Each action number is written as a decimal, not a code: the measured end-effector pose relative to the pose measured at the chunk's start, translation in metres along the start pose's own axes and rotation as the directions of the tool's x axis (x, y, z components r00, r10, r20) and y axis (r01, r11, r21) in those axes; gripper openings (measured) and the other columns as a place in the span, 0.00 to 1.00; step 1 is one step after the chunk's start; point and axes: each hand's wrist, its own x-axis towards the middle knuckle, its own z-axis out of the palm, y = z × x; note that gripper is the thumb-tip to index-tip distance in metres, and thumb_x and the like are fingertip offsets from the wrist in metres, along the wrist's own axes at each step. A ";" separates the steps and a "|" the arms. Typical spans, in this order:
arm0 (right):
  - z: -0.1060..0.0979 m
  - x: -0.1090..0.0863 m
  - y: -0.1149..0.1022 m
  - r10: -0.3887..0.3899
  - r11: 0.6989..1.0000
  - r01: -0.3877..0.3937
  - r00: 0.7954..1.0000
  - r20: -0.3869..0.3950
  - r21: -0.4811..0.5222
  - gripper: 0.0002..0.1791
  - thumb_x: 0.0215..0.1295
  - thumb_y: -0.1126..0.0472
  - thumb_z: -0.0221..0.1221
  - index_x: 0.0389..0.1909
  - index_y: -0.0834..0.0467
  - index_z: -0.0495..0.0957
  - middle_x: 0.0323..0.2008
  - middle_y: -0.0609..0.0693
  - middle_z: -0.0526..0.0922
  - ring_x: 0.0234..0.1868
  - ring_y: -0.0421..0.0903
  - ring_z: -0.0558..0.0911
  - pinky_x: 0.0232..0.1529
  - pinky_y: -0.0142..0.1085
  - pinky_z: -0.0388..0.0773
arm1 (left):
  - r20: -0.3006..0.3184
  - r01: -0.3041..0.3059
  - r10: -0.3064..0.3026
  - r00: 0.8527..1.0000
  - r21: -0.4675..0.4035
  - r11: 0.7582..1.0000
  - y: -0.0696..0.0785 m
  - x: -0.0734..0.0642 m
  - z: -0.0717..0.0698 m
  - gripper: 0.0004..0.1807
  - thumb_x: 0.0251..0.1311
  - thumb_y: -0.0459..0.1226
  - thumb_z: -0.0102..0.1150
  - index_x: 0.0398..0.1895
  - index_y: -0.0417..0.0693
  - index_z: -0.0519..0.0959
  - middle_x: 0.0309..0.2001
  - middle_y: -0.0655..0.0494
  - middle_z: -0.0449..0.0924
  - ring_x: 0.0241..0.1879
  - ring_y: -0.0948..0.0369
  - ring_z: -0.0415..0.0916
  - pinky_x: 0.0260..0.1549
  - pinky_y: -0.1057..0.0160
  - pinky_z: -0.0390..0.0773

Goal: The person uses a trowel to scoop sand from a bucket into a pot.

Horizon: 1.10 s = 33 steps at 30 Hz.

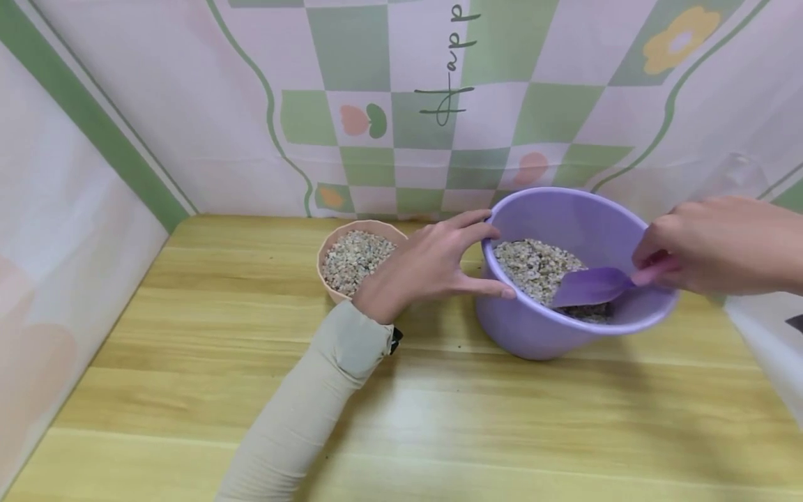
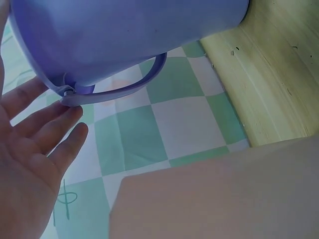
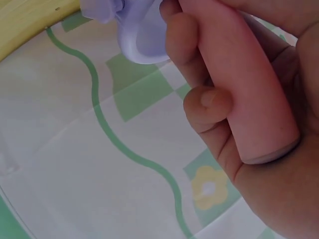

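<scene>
A purple bucket (image 1: 527, 338) holding small gravel (image 1: 533, 268) stands on the wooden table. My left hand (image 1: 433, 261) holds its left rim, with fingertips over the edge and the thumb along the near side. The left wrist view shows that hand's fingers beside the bucket handle (image 2: 119, 92). My right hand (image 1: 721, 244) grips the pink handle (image 3: 244, 84) of a small shovel, fingers wrapped round it in the right wrist view. The shovel's purple blade (image 1: 590, 287) is inside the bucket, against the gravel.
Left of the bucket, partly behind my left wrist, sits a peach bowl (image 1: 322, 261) filled with similar gravel. A checked green and white cloth (image 1: 426, 118) hangs behind the table (image 1: 251, 390). A few dark specks lie on the wood.
</scene>
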 end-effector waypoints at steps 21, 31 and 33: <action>0.013 0.010 -0.006 0.022 1.000 -0.022 0.999 -0.028 -0.003 0.12 0.49 0.52 0.77 0.26 0.34 0.82 0.21 0.24 0.77 0.19 0.28 0.72 0.19 0.33 0.73 | -0.048 0.026 -0.032 0.998 -0.109 0.994 -0.003 -0.002 0.006 0.40 0.45 0.66 0.70 0.59 0.55 0.77 0.74 0.55 0.63 0.61 0.58 0.75 0.56 0.67 0.75; 0.022 0.016 -0.008 0.034 0.999 -0.034 0.999 -0.010 0.033 0.14 0.45 0.55 0.78 0.27 0.35 0.84 0.23 0.29 0.81 0.21 0.34 0.78 0.20 0.38 0.77 | -0.046 0.032 -0.038 0.998 -0.118 0.993 -0.002 -0.003 0.008 0.40 0.46 0.66 0.70 0.59 0.56 0.77 0.74 0.55 0.62 0.61 0.57 0.75 0.57 0.66 0.75; 0.024 0.017 -0.008 0.045 0.998 -0.045 0.999 -0.008 0.045 0.14 0.45 0.56 0.78 0.27 0.35 0.84 0.24 0.30 0.82 0.21 0.35 0.78 0.21 0.38 0.78 | -0.050 0.029 -0.035 0.998 -0.124 0.992 -0.002 -0.003 0.007 0.40 0.45 0.66 0.71 0.59 0.55 0.77 0.74 0.55 0.62 0.62 0.57 0.75 0.57 0.66 0.75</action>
